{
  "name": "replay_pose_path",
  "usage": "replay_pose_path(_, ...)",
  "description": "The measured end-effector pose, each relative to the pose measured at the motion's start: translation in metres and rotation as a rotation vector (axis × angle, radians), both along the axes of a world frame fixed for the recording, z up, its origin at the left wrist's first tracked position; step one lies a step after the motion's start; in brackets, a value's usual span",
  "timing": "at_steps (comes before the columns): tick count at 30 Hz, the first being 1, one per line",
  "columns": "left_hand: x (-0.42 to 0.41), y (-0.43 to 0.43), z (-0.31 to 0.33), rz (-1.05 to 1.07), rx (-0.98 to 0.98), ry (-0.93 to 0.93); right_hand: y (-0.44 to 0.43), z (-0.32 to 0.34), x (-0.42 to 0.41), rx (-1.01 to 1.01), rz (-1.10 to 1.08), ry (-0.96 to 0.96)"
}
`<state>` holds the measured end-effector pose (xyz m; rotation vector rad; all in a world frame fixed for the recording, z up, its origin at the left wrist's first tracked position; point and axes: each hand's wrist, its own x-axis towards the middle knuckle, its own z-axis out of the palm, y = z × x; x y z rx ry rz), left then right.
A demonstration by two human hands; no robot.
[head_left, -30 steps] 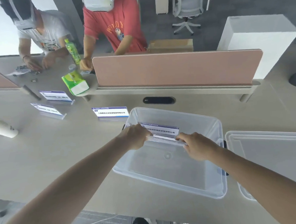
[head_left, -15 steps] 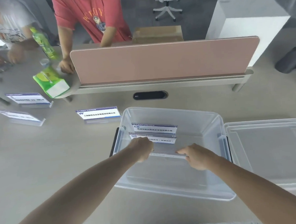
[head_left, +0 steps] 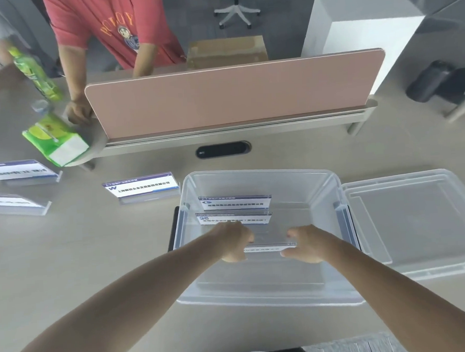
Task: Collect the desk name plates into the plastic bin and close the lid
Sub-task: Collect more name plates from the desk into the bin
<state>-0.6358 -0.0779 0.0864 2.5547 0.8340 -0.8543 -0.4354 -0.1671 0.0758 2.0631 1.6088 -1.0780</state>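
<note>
Name plates: two standing inside the plastic bin (head_left: 258,180) near its far wall, one (head_left: 235,202) behind the other (head_left: 232,219), printed faces toward the camera. A third clear name plate (head_left: 270,241) held low inside the bin, in the centre of the frame, flat and a bit blurred. Left hand (head_left: 233,243) closed on its left end, right hand (head_left: 307,243) on its right end, thumb below and fingers curled above; both grips clamped on this plate. Whether the plate already touches the bin floor, cannot tell.

Plastic bin in the lower middle of the frame, open, resting on the pale surface (head_left: 81,251). Lid (head_left: 417,220) lying flat just beside the bin, at the right of the frame.

Three more name plates outside the bin: one (head_left: 143,187) just left of the bin's far corner, two at the left edge of the frame, upper one (head_left: 21,172) and lower one (head_left: 14,203), well apart from the bin.

Pink divider panel (head_left: 235,92) across the upper middle. Green tissue pack (head_left: 55,139) and green bottle (head_left: 33,73) in the upper left. Person in a red shirt (head_left: 110,26) behind the divider.
</note>
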Motion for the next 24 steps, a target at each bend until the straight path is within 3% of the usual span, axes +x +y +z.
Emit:
replay_pose_path(6,0.017,-0.014,0.002,-0.040,0.085,0.089,0.003,-0.011,0.000,-0.060,0.003,0.043)
replay_pose_path(17,-0.022,0.013,-0.007,0.208,0.235,0.058,0.020,-0.019,-0.022,0.045,-0.040,0.212)
replay_pose_path(22,-0.023,0.016,0.001,0.167,0.238,0.047,0.026,-0.015,-0.027,-0.112,-0.392,0.497)
replay_pose_path(24,-0.023,0.019,0.004,0.120,0.276,0.045,0.029,-0.018,-0.031,-0.096,-0.478,0.521)
